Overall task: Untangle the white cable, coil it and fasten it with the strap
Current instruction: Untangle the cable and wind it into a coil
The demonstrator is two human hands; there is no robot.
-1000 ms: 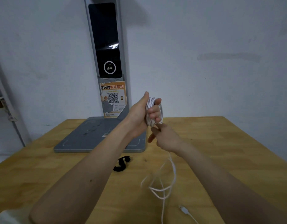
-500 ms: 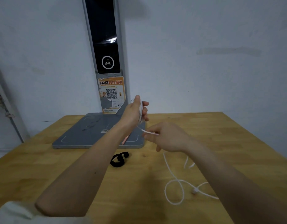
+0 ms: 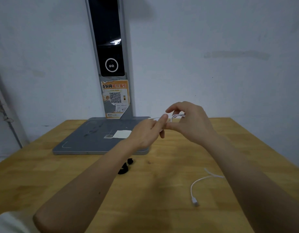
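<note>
My left hand (image 3: 146, 133) and my right hand (image 3: 190, 122) meet above the far middle of the wooden table (image 3: 44, 174). Between them they hold the coiled part of the white cable (image 3: 176, 116), most of it hidden by fingers. The cable's loose end curves out from under my right forearm and lies on the table, ending in a white plug (image 3: 195, 201). A black strap (image 3: 125, 166) lies curled on the table just right of my left forearm, touched by neither hand.
A grey flat base (image 3: 88, 140) with a tall black-and-grey column (image 3: 110, 47) stands at the back against the white wall. An orange QR-code sticker (image 3: 115, 95) is on the column and a white paper square (image 3: 122, 134) on the base.
My right hand has risen to the coil in my left hand, which has tipped over flat. The slack loop on the table has shortened to a single curve ending in the plug.
</note>
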